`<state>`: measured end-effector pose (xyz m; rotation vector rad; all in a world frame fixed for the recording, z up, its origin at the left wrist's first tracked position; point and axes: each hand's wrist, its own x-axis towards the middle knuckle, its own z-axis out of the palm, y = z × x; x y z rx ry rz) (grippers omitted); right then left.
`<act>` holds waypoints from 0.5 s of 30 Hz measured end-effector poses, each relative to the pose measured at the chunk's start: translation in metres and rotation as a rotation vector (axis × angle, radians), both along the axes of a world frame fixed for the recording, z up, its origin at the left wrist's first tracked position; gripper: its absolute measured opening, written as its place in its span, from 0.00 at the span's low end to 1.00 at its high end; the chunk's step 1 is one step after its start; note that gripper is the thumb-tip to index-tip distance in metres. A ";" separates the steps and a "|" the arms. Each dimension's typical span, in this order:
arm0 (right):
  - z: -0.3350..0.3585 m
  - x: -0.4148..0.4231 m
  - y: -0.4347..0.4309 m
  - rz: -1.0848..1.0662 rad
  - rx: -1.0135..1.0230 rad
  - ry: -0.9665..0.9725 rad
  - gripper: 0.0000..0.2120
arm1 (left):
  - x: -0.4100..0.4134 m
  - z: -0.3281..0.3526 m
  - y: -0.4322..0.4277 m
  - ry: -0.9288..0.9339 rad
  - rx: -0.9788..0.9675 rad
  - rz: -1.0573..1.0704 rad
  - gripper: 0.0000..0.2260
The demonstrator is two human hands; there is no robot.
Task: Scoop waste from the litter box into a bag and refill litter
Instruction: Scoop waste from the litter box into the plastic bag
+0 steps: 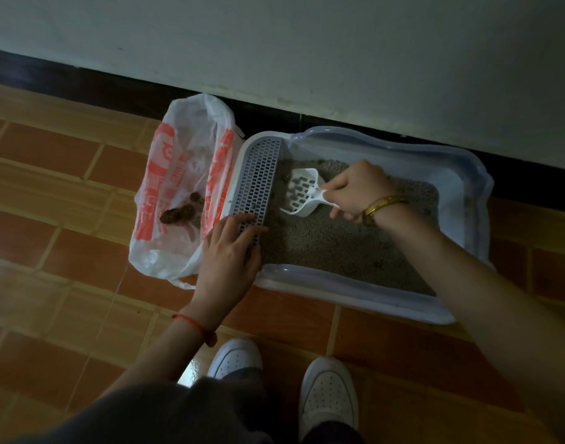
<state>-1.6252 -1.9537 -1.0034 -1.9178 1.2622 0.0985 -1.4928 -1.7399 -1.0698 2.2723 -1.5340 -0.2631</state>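
Over the litter (322,238), the right hand (358,190) grips a white scoop (302,190); at eight o'clock the left hand (229,251) presses flat-fingered on the litter-box grate (262,174).

2 white shoes (327,392), tiled floor (50,187)

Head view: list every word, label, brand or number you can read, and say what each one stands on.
Plastic bag: red printed characters and a logo, too blurred and creased to read.
Litter box, scoop, shoes: no lettering visible.
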 end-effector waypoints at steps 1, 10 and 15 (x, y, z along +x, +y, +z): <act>-0.004 0.002 0.002 -0.006 0.028 -0.022 0.10 | 0.000 0.000 0.000 0.001 0.000 -0.002 0.13; -0.053 -0.015 0.018 -0.164 0.311 -0.353 0.15 | 0.001 -0.003 0.001 -0.007 0.024 0.000 0.13; -0.051 -0.034 0.013 -0.170 0.351 -0.433 0.15 | 0.002 -0.001 0.001 -0.009 0.028 -0.018 0.14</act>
